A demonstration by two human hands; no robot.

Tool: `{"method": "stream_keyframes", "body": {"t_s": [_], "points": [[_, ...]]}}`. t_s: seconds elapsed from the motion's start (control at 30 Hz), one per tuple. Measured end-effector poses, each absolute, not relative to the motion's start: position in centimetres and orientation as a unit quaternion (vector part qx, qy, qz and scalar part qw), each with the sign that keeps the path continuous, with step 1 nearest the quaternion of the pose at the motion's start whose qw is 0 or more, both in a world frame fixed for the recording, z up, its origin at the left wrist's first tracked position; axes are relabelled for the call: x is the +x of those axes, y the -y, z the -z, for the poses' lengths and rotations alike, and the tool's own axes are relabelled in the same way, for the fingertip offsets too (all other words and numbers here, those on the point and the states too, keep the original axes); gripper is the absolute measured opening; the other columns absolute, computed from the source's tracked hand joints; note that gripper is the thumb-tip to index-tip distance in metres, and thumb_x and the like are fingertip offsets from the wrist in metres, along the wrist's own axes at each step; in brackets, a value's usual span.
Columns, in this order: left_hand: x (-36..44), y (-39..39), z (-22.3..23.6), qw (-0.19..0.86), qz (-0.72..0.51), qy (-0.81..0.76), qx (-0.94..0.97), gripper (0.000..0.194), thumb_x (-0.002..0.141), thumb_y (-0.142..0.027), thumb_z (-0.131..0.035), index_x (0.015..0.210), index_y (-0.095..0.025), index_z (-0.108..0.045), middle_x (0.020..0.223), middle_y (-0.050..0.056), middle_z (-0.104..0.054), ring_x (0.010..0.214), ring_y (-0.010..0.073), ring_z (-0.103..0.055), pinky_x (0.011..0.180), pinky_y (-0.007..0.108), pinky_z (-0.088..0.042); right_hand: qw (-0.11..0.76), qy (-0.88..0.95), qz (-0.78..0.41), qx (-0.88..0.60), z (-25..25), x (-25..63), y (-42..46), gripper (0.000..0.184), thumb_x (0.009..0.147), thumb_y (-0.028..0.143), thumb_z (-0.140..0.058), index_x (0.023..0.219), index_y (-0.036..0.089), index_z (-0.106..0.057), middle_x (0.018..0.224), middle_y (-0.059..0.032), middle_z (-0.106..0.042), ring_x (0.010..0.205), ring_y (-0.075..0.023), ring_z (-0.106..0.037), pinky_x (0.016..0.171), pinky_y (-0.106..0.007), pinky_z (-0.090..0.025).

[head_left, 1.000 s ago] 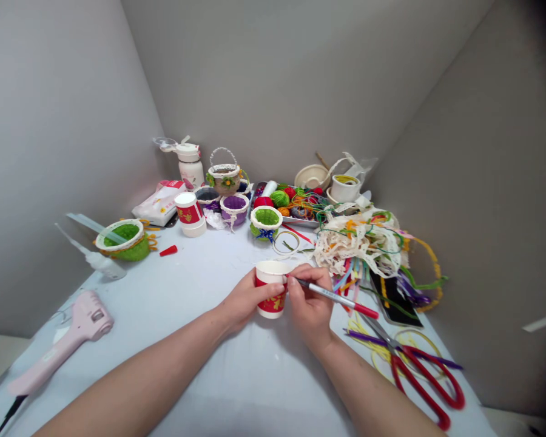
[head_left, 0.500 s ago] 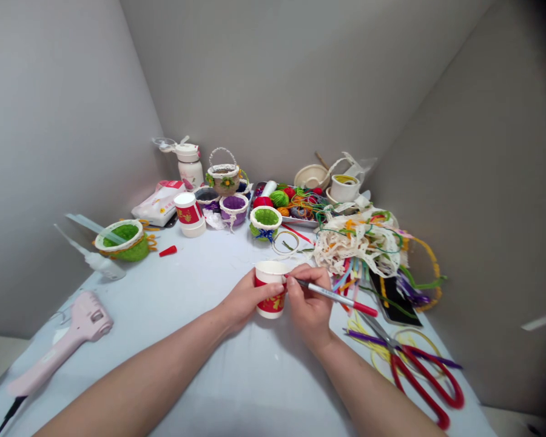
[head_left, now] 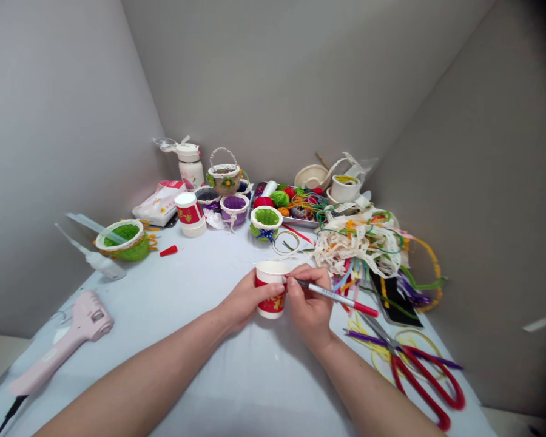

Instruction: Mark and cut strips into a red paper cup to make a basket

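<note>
A white paper cup (head_left: 264, 307) with a red and gold band is gripped at its left side by my left hand (head_left: 246, 298), the thumb lying across the front. My right hand (head_left: 312, 306) pinches a marker pen (head_left: 330, 295) with a silver barrel and a red end. The pen's tip meets the cup's right side near the rim, partly hidden by my fingers. A small red cap (head_left: 168, 250) lies apart on the table to the left.
A pink glue gun (head_left: 68, 343) and a glue bottle (head_left: 104, 265) lie on the left. Red-handled scissors (head_left: 425, 376) rest at right, below a lace heap (head_left: 359, 243) and a phone (head_left: 403, 303). Small woven baskets (head_left: 266, 223) and a yarn tray (head_left: 300, 223) stand at the back.
Hardly anything differs. Both hands hold the cup and the pen in nearly the same pose; the whole view has shifted very slightly.
</note>
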State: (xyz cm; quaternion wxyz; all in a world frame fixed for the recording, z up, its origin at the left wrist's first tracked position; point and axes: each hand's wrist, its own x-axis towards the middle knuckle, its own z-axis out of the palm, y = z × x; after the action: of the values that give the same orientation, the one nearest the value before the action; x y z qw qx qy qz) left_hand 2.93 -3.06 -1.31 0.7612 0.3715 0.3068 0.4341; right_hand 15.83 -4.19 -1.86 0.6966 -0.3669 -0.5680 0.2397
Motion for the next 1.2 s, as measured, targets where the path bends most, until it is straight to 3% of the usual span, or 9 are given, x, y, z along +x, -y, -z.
{"method": "stream_keyframes", "body": {"t_s": [0.8, 1.0, 1.2], "points": [[3.01, 3.0, 1.3, 0.78, -0.442, -0.306, 0.32, 0.051, 0.069, -0.027, -0.083, 0.115, -0.014, -0.065, 0.123, 0.014, -0.068, 0.111, 0.0272, -0.064, 0.095, 0.036, -0.047, 0.706, 0.556, -0.241, -0.367, 1.61, 15.72, 4.25, 0.013, 0.087, 0.016, -0.057, 0.086, 0.024, -0.048, 0.075, 0.0023, -0.056, 0.066, -0.0135, -0.056, 0.059, -0.028, -0.045], [2.81, 2.68, 1.52, 0.822, -0.428, -0.279, 0.252, 0.048, 0.068, -0.033, -0.083, 0.109, -0.012, -0.067, 0.109, 0.014, -0.072, 0.098, 0.0255, -0.067, 0.089, 0.035, -0.049, 0.719, 0.527, -0.275, -0.361, 1.79, 15.78, 4.04, 0.013, 0.087, 0.015, -0.058, 0.086, 0.024, -0.049, 0.076, 0.0018, -0.056, 0.068, -0.0138, -0.055, 0.058, -0.027, -0.043], [2.77, 2.46, 1.44, 0.816, -0.446, -0.279, 0.238, 0.044, 0.07, -0.032, -0.08, 0.107, -0.011, -0.068, 0.105, 0.014, -0.073, 0.099, 0.0252, -0.066, 0.092, 0.035, -0.048, 0.714, 0.544, -0.266, -0.352, 1.9, 15.73, 4.24, 0.012, 0.087, 0.015, -0.058, 0.086, 0.024, -0.051, 0.077, 0.0017, -0.056, 0.069, -0.0144, -0.054, 0.062, -0.029, -0.044]]}}
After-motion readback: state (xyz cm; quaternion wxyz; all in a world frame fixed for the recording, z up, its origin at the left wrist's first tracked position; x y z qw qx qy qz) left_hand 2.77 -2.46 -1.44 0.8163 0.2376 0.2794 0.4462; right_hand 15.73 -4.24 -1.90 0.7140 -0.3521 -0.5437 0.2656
